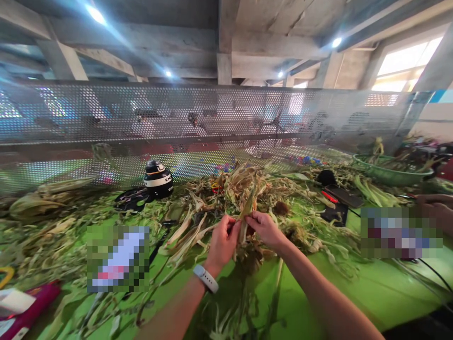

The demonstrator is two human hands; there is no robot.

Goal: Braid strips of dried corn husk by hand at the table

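Observation:
Both my hands are together over the green table (318, 295), closed on a dried corn husk (249, 202) that stands nearly upright. My left hand (222, 242) pinches its lower part from the left and has a pale band on the wrist. From the right, my right hand (266, 230) grips it between thumb and fingers. Just behind lies a pile of dry husks (233, 182), tan and pale green. Long loose husk strips (184, 233) lie to the left of my left hand. Below my hands hangs a brownish tuft (250, 259), partly in shadow.
A perforated metal screen (212, 113) borders the table's far side. Before it stands a black-and-white container (158, 182). A green basin (392, 175) holds husks at the back right. Another person's hand (437, 208) is at the right edge. Two blurred-out objects and cables lie on the table.

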